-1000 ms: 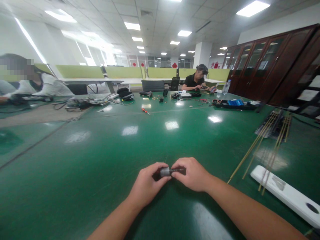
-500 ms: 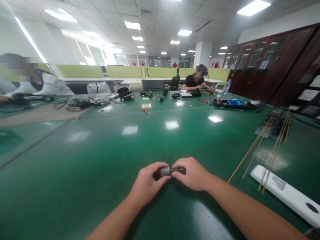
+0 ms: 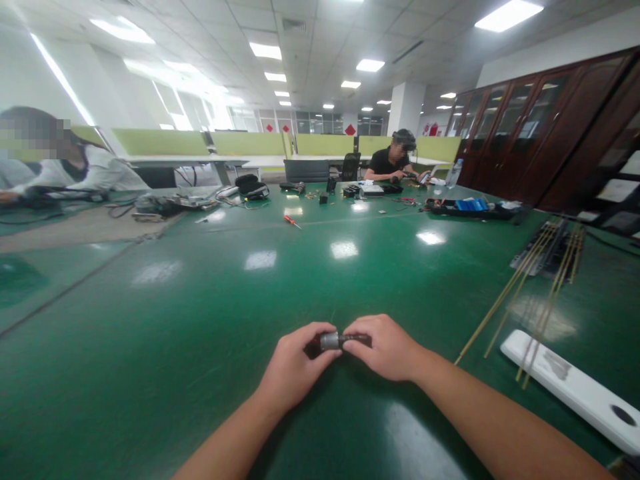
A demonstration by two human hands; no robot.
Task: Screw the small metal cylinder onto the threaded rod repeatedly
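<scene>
Between my hands, low over the green table (image 3: 210,333), is a small silver-grey cylinder (image 3: 330,341) joined end to end with a dark ridged rod (image 3: 356,340). My left hand (image 3: 295,357) grips the cylinder from the left, thumb below and fingers above. From the right, my right hand (image 3: 383,347) pinches the dark rod between thumb and fingers. The two sets of fingertips nearly meet at the joint. My fingers hide both outer ends, and the exact kind of part cannot be made out.
To the right lie a long white case (image 3: 575,390) and several thin sticks (image 3: 515,287). A red screwdriver (image 3: 291,221) lies farther off. Across the table are a black tray with blue items (image 3: 470,205), a bottle (image 3: 454,175) and a person (image 3: 393,163); another person (image 3: 95,170) sits left.
My hands and the part between them stay almost exactly in place. The person at the left has shifted their head slightly.
</scene>
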